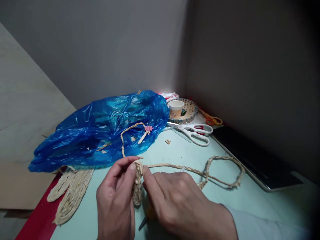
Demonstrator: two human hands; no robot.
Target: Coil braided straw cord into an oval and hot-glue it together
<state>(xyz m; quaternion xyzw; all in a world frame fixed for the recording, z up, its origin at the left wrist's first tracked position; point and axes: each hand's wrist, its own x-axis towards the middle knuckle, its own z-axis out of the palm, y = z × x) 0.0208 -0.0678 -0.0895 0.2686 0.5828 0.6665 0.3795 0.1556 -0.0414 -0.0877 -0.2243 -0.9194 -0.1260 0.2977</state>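
Between my two hands stands a small flattened coil of braided straw rope [137,190], held upright just above the table. My left hand [116,196] pinches its upper end between thumb and fingers. From the other side my right hand [177,196] closes on the same upper end, its index finger pressed to the coil. Loose straw rope [172,165] runs off to the right and loops on the table. A thinner strand [122,143] rises toward a pink binder clip [148,128]. Under my right hand shows a dark pointed tip [143,223] with a yellowish part; the rest is hidden.
A blue plastic bag [100,116] lies behind my hands. A finished-looking coiled straw piece [75,193] rests at left. Farther back are white scissors [196,131], orange scissors [212,119], a paper cup [176,111] and a woven basket [191,110]. A dark flat tablet-like device [255,160] lies right.
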